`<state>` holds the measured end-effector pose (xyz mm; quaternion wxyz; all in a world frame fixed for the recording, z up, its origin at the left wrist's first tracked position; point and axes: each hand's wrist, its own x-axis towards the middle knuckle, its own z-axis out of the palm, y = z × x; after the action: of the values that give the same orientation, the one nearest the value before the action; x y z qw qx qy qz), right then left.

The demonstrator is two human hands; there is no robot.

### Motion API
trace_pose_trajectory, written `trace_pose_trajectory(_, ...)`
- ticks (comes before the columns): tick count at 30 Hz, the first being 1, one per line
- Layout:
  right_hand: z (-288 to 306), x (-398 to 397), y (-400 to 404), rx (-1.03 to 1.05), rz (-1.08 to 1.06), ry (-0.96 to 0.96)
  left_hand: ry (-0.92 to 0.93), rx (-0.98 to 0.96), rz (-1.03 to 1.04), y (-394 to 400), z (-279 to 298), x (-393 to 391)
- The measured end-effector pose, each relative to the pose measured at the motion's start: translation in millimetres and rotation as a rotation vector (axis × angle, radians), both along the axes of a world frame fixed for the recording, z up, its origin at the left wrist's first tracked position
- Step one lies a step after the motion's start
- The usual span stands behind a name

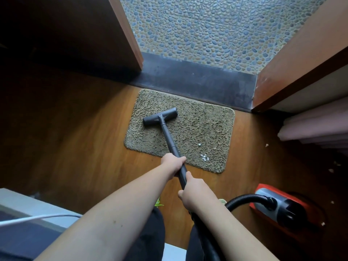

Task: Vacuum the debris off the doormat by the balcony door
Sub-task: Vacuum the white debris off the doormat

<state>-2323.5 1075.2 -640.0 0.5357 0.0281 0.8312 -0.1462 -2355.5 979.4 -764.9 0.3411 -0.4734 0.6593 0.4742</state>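
A shaggy olive-brown doormat point(199, 132) lies on the wooden floor just inside the dark door sill. The grey vacuum floor head point(160, 116) rests flat on the mat's far left part, joined to a dark wand point(170, 142). My left hand point(172, 162) grips the wand higher up, over the mat's near edge. My right hand point(195, 193) holds the wand just below it. White debris bits point(204, 157) lie on the mat's near right part, with a smaller speck point(200, 145) beyond them.
The red and grey vacuum body point(282, 206) sits on the floor at right, its black ribbed hose point(243, 199) curving to the wand. Scattered crumbs point(267, 145) dot the floor at right. Pink curtain folds point(316, 125) hang at right. A pebbled balcony floor point(216, 25) lies past the sill point(197, 80).
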Motion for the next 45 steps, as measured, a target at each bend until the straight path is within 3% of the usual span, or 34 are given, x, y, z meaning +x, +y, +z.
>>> trace_pose_trajectory(11, 1, 3, 9, 0.026, 0.017, -0.026, -0.02, -0.069, -0.072, 12, 2, 2)
trace_pose_trajectory(27, 33, 22, 73, 0.069, 0.102, -0.087, -0.058, -0.005, -0.048, 75, 16, 41)
trace_pose_trajectory(45, 45, 63, 138, 0.101, 0.026, -0.078, -0.079, 0.056, -0.096, 140, 28, 75)
